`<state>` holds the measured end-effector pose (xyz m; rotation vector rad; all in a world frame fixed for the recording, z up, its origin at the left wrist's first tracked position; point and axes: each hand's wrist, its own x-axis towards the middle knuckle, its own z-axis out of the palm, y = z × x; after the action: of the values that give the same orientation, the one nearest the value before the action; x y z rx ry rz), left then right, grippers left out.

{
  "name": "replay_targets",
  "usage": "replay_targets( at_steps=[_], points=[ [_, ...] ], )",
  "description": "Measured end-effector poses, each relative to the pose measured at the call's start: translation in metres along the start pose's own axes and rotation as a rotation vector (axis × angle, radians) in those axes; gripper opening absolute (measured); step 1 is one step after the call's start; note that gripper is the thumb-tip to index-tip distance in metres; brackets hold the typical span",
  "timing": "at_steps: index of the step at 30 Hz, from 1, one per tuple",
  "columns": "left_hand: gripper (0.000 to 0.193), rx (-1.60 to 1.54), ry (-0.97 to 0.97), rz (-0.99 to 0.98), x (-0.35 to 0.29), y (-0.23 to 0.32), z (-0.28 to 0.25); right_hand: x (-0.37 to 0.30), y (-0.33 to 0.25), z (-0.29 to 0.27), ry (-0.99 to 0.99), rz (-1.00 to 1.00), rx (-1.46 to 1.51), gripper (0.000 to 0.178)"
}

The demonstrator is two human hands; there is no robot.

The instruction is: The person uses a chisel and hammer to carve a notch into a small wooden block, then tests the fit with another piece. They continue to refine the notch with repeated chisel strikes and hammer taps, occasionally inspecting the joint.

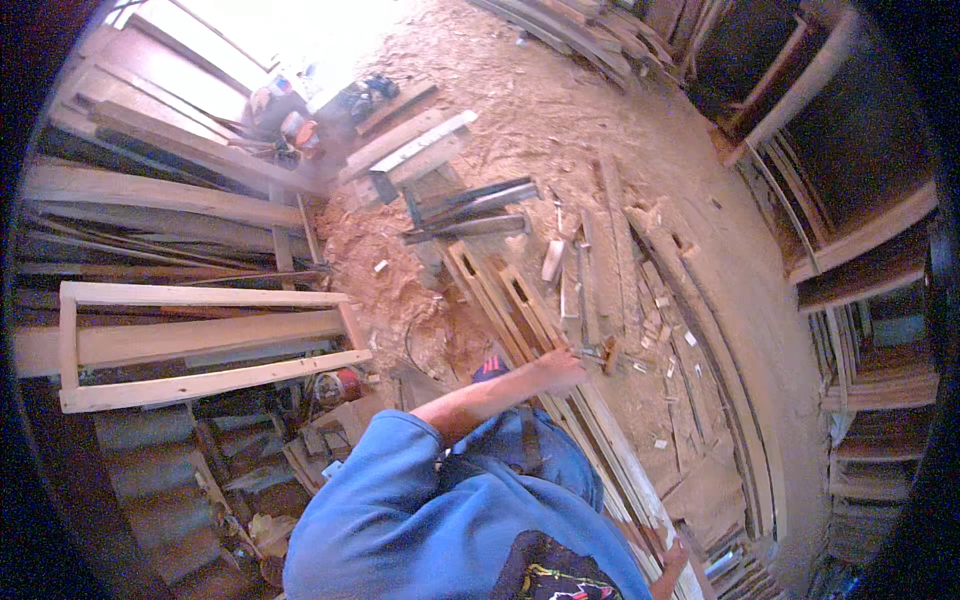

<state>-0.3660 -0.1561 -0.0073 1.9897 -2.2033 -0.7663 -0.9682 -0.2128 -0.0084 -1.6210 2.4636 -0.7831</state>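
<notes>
Long, pale wooden boards [615, 450] run side by side from the middle of the head view down to the lower right. Slots are cut into their far ends. My left hand [562, 370] reaches across my body and is closed over the boards near their middle. Lower right, my right hand [675, 557] is closed on the near part of the same boards, its fingers partly hidden. A small brown object [608, 355], whose kind I cannot make out, lies just right of my left hand.
A rectangular wooden frame [210, 390] rests on the left, before stacked planks [150, 190]. Wood shavings and offcuts cover the floor [540, 110]. Short timbers [480, 205] lie ahead. Long curved strips [735, 400] stretch along the right, with loaded shelves [880, 370] beyond.
</notes>
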Motion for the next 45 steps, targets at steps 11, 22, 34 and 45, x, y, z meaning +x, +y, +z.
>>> replay_targets(
  at_steps=[11,22,34,45],
  points=[
    [0.02,-0.101,1.343,-0.578,-0.139,-0.229,-0.181,-0.104,-0.161,0.058,-0.05,-0.35,0.099,0.02],
    [0.082,-0.282,0.464,-1.376,-0.298,-0.566,-0.218,-0.207,-0.213,0.047,-0.397,-0.242,-0.071,0.005],
    [0.096,-0.234,0.612,-1.339,-0.328,-0.589,-0.201,-0.266,-0.205,0.054,-0.288,-0.307,0.046,0.01],
    [0.044,-0.202,1.564,-1.12,-0.363,-0.502,-0.234,-0.241,-0.378,0.069,0.016,-0.491,0.127,0.063]
  ],
)
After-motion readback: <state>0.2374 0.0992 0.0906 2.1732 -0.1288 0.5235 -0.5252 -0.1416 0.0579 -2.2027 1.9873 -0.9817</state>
